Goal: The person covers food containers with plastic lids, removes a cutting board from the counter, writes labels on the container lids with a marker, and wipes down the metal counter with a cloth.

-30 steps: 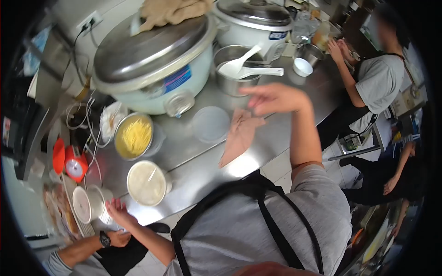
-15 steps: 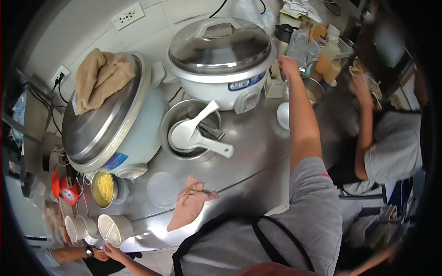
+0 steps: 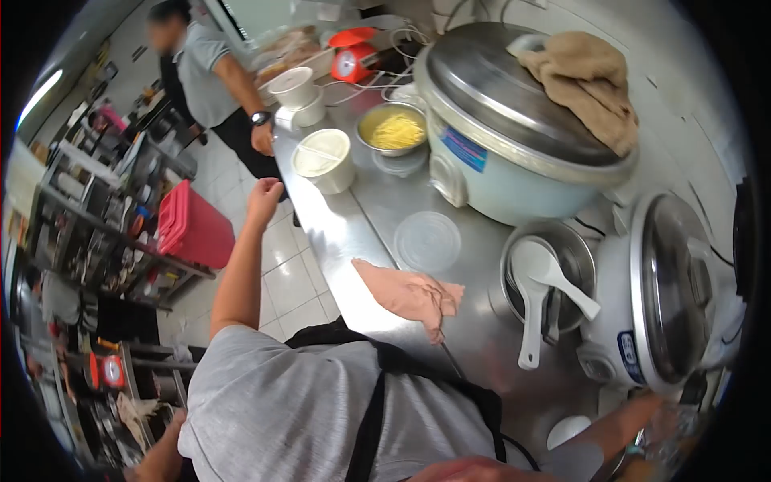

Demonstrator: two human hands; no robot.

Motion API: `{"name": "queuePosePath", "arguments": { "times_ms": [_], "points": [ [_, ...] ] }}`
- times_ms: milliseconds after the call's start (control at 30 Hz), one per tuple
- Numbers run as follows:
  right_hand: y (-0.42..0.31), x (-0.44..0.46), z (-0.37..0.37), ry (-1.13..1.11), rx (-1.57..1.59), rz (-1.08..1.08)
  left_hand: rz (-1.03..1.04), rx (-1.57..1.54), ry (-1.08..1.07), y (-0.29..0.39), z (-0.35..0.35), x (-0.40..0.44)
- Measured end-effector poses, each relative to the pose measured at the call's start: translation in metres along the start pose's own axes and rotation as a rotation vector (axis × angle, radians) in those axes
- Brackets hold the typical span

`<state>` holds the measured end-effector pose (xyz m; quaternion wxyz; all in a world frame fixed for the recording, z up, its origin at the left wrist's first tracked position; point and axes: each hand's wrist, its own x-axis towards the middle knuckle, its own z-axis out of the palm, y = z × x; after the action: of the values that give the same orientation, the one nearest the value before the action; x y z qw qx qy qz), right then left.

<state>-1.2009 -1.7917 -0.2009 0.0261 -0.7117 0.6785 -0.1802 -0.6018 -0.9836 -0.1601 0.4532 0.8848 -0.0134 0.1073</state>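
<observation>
My left hand [image 3: 265,198] is raised beside the table's left edge, just below a white tub [image 3: 324,161] with a translucent lid. Its fingers are curled closed; whatever they hold, if anything, is hidden. My right hand [image 3: 665,419] reaches out at the lower right, below the smaller rice cooker [image 3: 671,289], too blurred for its fingers to show. Between the two lie a pink cloth [image 3: 409,297] and a round clear lid [image 3: 428,241]. A metal pot [image 3: 514,241] holds two white paddles [image 3: 532,281]. Yellow strips [image 3: 395,132] fill a metal bowl [image 3: 366,143].
A large rice cooker [image 3: 514,189] with a brown towel [image 3: 586,80] stands at the back. Stacked tubs [image 3: 293,87] and a red scale [image 3: 352,61] are at the far end. A person [image 3: 213,72] stands there. Left are a red bin [image 3: 193,225] and shelves [image 3: 72,209].
The view has swung toward the left side of the room. My left hand is now away from the tub, its fingers curled. My right hand now appears at the lower right.
</observation>
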Motion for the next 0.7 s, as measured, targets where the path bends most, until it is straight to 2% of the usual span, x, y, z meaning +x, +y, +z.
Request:
{"name": "queuePosePath", "arguments": {
  "times_ms": [167, 300, 367, 433, 467, 500, 567, 600, 633, 667, 700],
  "points": [
    [0.009, -0.024, -0.037, 0.013, -0.034, 0.089, -0.083, -0.02, -0.025, -0.008, -0.009, -0.005],
    [0.026, -0.052, -0.076, 0.119, 0.029, 0.175, -0.126, -0.091, -0.022, -0.012, -0.016, 0.002],
    [0.032, -0.079, -0.103, 0.288, 0.052, 0.214, -0.107, -0.142, -0.003, -0.012, -0.017, 0.012],
    [0.056, -0.101, -0.126, 0.757, -0.145, 0.265, 0.085, -0.231, 0.073, -0.01, -0.01, 0.023],
    [0.113, -0.101, -0.139, 0.85, -0.087, 0.113, 0.18, -0.276, 0.111, -0.005, -0.007, 0.027],
    [0.071, -0.148, -0.167, 0.829, 0.17, 0.232, 0.222, -0.304, 0.102, 0.011, -0.003, 0.027],
    [-0.072, -0.279, -0.243, 0.871, 0.698, 0.483, 0.435, -0.372, 0.07, 0.025, 0.018, 0.033],
    [-0.065, -0.287, -0.242, 0.815, 0.993, 0.243, 0.36, -0.417, -0.07, 0.063, 0.019, 0.014],
    [-0.049, -0.294, -0.231, 0.735, 1.271, -0.01, 0.401, -0.532, -0.209, 0.076, 0.035, 0.005],
    [-0.043, -0.309, -0.22, 0.631, 1.53, -0.275, 0.389, -0.66, -0.476, 0.097, 0.043, -0.012],
    [-0.137, -0.36, -0.21, 0.481, 1.56, -0.45, 0.451, -0.685, -0.671, 0.104, 0.061, -0.024]
  ]
}}
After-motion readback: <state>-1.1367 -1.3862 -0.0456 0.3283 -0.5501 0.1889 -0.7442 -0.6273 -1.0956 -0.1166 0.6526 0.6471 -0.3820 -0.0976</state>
